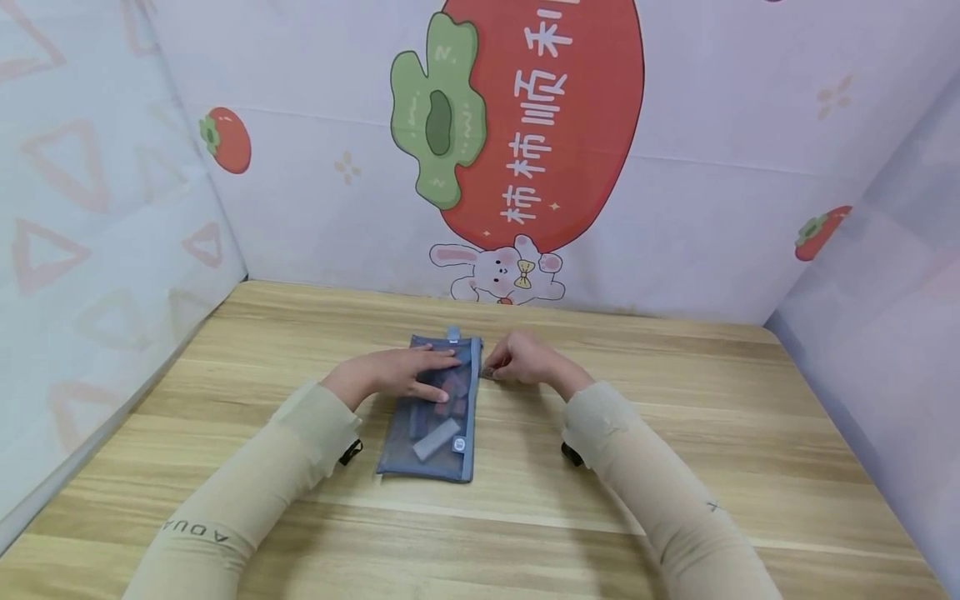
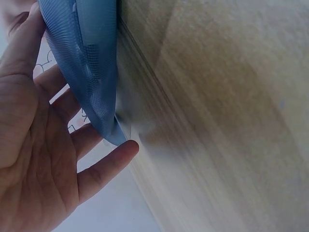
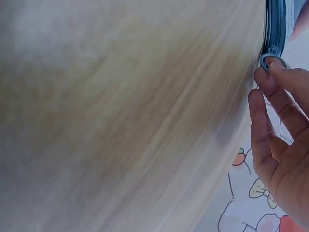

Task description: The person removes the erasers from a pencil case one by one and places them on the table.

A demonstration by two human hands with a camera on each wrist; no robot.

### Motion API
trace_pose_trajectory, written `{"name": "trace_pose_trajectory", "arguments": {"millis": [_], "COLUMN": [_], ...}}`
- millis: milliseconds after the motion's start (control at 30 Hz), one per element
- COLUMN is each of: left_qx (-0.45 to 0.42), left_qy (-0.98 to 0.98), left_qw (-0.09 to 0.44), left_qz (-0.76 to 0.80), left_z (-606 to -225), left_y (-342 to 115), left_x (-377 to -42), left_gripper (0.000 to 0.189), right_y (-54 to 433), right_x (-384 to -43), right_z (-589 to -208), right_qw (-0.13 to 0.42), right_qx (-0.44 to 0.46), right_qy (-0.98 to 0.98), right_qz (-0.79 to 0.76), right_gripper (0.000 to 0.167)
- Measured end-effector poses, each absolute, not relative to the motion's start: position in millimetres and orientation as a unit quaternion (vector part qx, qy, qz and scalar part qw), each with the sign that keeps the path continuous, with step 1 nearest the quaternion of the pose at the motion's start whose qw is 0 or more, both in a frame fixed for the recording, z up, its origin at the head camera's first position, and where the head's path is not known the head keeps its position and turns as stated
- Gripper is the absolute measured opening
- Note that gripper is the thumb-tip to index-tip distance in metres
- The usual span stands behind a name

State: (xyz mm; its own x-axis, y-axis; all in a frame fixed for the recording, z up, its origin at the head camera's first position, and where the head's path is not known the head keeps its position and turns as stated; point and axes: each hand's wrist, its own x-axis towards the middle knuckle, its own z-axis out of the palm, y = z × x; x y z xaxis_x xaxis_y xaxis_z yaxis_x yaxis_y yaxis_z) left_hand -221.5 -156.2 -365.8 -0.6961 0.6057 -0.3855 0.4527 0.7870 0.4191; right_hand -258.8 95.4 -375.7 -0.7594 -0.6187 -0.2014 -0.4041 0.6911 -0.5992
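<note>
A blue mesh zipper pouch [image 1: 400, 457] lies on the table, its zipper edge [image 1: 471, 417] along the right side. Through the mesh show a pale grey bar [image 1: 437, 440] and several reddish pieces [image 1: 453, 386]. My left hand [image 1: 393, 371] rests across the pouch's upper half with fingers spread. In the left wrist view, the pouch side [image 2: 91, 67] bulges beside those extended fingers. At the zipper's upper right edge, my right hand [image 1: 525, 358] pinches the ring-shaped zipper pull [image 3: 263, 59] between thumb and index finger; its other fingers are loosely bent.
The wooden table [image 1: 712, 450] extends on all sides of the pouch. Behind it stands a printed backdrop [image 1: 697, 233] with a large persimmon and a rabbit. Patterned sheets [image 1: 97, 250] close off the left and right sides. A small fabric tab [image 1: 453, 333] sticks out from the pouch's far end.
</note>
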Motion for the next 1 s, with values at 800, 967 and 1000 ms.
{"name": "trace_pose_trajectory", "arguments": {"millis": [800,967,1000], "left_qx": [0.282,0.280,0.279], "left_qy": [0.913,0.915,0.915], "left_qw": [0.261,0.262,0.262], "left_qz": [0.134,0.127,0.125], "left_z": [-364,-359,-359], "left_y": [-153,-151,-151], "left_x": [-223,-224,-225], "left_gripper": [0.072,0.071,0.072], "right_y": [95,95,95], "right_x": [-239,-235,-234], "right_z": [-374,-371,-371], "right_qw": [0.190,0.185,0.185], "right_qx": [-0.332,-0.344,-0.343], "right_qy": [0.887,0.885,0.885], "right_qz": [-0.259,-0.252,-0.252], "right_gripper": [0.021,0.022,0.022]}}
